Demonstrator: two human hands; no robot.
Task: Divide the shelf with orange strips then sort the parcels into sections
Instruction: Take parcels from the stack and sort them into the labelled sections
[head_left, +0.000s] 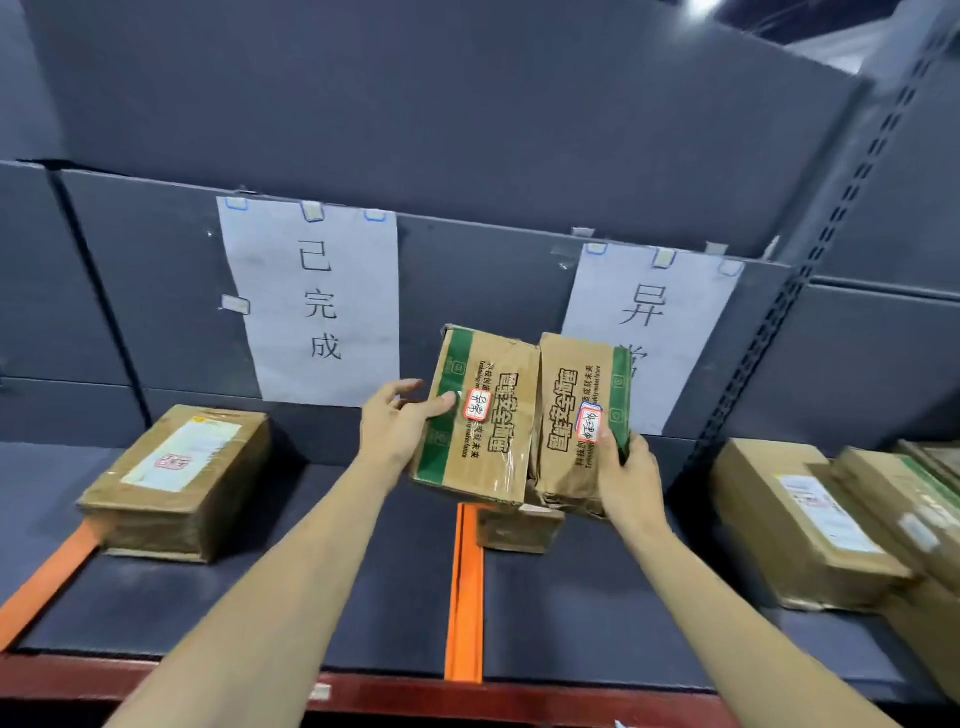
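Above the shelf (311, 613), we hold two parcels side by side, touching, both off the surface. Our left hand (395, 431) pinches the left parcel (480, 415) at its green edge, thumb on the face; our right hand (631, 475) has its grip curled round the right parcel (579, 421) at its lower corner. Under them a middle strip (465, 592) runs front to back, a small box (519, 530) just right of it. Another strip (47, 587) lies far left, under a taped box (176, 483).

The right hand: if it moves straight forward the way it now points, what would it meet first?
Probably the paper sign on the shelf's back panel, behind the parcel that the right hand holds; depth is unclear.
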